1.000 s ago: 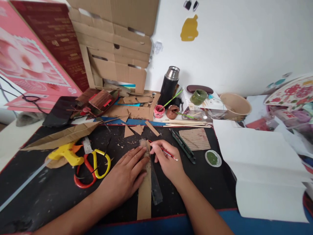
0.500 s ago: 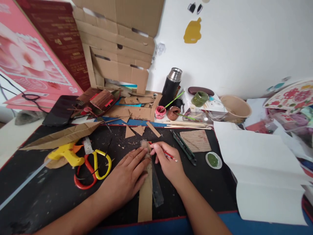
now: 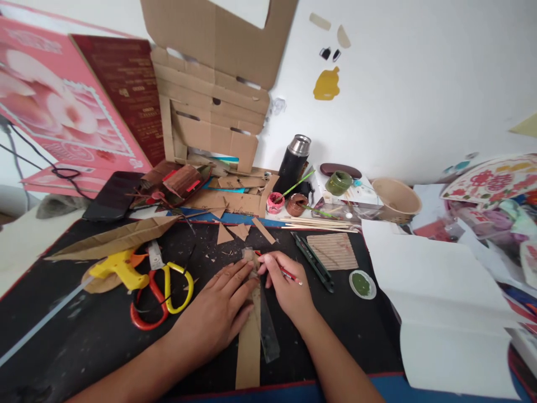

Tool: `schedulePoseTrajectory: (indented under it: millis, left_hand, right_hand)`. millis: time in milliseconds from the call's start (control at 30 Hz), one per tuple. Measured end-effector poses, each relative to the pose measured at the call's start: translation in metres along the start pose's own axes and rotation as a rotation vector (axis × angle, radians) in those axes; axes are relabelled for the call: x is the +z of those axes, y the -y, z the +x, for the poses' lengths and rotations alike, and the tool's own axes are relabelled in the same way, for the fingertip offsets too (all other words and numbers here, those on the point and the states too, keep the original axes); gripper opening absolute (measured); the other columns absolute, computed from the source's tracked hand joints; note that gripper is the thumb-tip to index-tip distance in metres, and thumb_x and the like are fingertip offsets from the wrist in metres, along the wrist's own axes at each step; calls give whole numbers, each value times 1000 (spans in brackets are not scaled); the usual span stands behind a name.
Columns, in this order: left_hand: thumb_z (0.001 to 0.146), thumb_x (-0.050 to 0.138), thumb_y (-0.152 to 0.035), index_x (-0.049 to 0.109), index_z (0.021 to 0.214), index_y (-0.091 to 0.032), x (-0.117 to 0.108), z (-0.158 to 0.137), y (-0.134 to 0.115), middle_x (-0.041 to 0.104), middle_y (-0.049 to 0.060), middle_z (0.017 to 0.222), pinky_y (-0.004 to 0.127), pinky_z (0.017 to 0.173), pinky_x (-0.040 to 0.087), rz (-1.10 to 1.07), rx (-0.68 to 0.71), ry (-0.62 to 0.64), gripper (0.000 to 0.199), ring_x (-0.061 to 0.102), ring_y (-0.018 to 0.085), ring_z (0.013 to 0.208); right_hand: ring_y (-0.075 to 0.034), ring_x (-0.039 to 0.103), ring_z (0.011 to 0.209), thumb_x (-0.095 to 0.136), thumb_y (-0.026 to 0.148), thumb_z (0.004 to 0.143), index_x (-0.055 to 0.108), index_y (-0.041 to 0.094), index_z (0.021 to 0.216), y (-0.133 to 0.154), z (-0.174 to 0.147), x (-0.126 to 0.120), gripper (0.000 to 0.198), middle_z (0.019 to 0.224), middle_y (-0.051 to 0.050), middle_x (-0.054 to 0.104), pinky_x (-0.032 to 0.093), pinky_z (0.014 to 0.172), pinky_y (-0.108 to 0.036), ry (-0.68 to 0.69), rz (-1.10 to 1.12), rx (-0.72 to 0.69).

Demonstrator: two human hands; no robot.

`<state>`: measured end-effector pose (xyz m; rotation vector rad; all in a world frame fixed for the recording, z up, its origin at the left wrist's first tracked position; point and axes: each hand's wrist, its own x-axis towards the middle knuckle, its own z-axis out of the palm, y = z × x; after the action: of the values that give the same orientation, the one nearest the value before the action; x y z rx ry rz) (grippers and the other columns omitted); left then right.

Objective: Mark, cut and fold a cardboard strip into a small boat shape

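Observation:
My left hand (image 3: 222,305) lies flat, fingers stretched out, pressing on a clear ruler (image 3: 269,330) and the cardboard strip (image 3: 248,358) beneath it. The strip runs toward the mat's front edge. In my right hand (image 3: 289,285) is a red pencil (image 3: 289,275), pinched between thumb and fingers, its tip end close to the ruler's far end. To the right of that hand lies a dark green utility knife (image 3: 312,262). Left of my left hand are scissors (image 3: 149,310) with red and yellow handles.
A yellow glue gun (image 3: 121,270) rests at the left by a folded cardboard piece (image 3: 113,238). Paint jars (image 3: 275,204), a black thermos (image 3: 292,165) and thin wooden sticks (image 3: 321,225) stand or lie at the back. White paper (image 3: 444,302) covers the right side.
The camera view has tilted up a little, so the scene sits slightly lower. Both hands keep nearly the same place on the ruler and strip.

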<state>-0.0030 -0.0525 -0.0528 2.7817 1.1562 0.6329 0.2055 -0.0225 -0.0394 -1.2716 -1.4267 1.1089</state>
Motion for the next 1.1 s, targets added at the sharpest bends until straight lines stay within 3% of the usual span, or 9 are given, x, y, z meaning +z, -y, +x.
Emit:
schedulePoseTrajectory:
  millis: [500, 833, 1100]
  left_hand:
    - [105, 58, -21, 60, 153, -19, 4, 0, 0, 64, 17, 159, 55, 122, 53, -21, -12, -41, 48, 59, 33, 150]
    - [101, 59, -16, 62, 148, -18, 6, 0, 0, 64, 17, 159, 54, 122, 53, -14, -13, -52, 47, 59, 33, 150]
    - [105, 58, -22, 65, 146, -18, 4, 1, 1, 66, 17, 157, 55, 121, 53, -29, -9, -46, 41, 61, 33, 149]
  right_hand:
    - [-13, 61, 48, 58, 63, 108, 79, 20, 91, 1, 2, 4, 51, 69, -2, 73, 47, 53, -25, -25, -14, -13]
    - [-13, 61, 50, 55, 55, 111, 78, 19, 94, 7, -18, -5, 47, 65, 1, 68, 46, 54, -23, 34, -106, -54]
    - [-13, 61, 49, 55, 55, 111, 79, 19, 96, 9, -38, -12, 46, 61, 3, 65, 45, 51, -22, 33, -76, 6]
